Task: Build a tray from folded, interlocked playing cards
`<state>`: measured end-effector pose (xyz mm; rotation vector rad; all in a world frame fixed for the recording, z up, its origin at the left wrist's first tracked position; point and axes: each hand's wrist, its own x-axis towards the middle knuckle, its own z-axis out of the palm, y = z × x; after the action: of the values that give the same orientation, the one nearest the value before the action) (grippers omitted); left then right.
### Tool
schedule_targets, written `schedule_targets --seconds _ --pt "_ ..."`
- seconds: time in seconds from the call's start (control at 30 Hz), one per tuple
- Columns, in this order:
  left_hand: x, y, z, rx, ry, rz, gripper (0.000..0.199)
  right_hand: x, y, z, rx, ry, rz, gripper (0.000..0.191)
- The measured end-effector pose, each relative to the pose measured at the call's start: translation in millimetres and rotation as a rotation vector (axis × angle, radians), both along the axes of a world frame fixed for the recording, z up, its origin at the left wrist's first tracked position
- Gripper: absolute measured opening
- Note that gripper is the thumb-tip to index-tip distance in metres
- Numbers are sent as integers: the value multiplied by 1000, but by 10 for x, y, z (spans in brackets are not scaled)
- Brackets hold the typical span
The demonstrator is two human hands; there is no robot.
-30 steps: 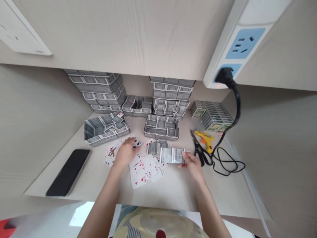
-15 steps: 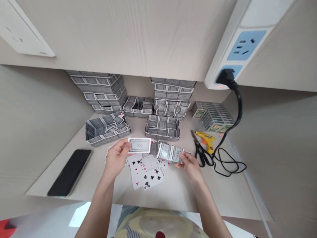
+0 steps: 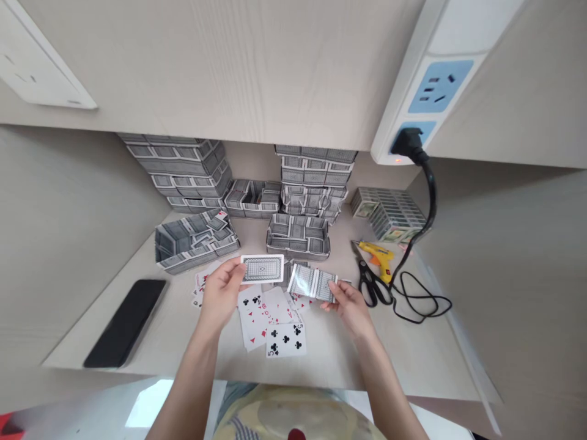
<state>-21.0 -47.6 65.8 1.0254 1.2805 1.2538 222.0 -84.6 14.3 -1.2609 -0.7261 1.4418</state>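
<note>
My left hand (image 3: 222, 290) pinches a playing card (image 3: 262, 269) by its left end, its grey patterned back facing up. In my right hand (image 3: 348, 305) is a joined grey card piece (image 3: 312, 282), held at its right end and shining with glare. The two held pieces are close together but apart. Beneath and between them, several face-up cards lie overlapping on the desk, with a five of clubs (image 3: 286, 340) at the front. More cards lie partly hidden behind my left hand. An open box made of cards (image 3: 298, 244) stands just behind.
A card box with loose pieces (image 3: 197, 260) stands left, with stacked card boxes (image 3: 183, 165) behind. A black phone (image 3: 126, 324) lies front left. Scissors (image 3: 373, 286), a yellow glue gun (image 3: 378, 253) and a black cable (image 3: 424, 305) are at right, below a power strip (image 3: 415, 116).
The five of clubs has turned and now lies straighter, nearer the front edge. The card in my left hand has shifted slightly right. The whole view has moved a little.
</note>
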Motion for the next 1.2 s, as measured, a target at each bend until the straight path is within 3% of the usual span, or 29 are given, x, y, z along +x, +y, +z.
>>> schedule_targets --seconds 0.23,0.4,0.63,0.83,1.2 --pt "141 -56 -88 -46 -19 -67 48 -60 8 27 15 22 21 32" --pt "73 -39 -125 -39 13 22 48 -45 3 -2 5 35 -18 33" --pt "86 -64 -132 -79 0 -50 49 -98 13 -30 6 38 -5 33" --pt "45 -58 -169 -53 -67 3 44 -55 21 -43 27 -16 -33 34" --pt "186 -70 -208 -111 -28 -129 43 -76 3 -50 13 -45 -31 33"
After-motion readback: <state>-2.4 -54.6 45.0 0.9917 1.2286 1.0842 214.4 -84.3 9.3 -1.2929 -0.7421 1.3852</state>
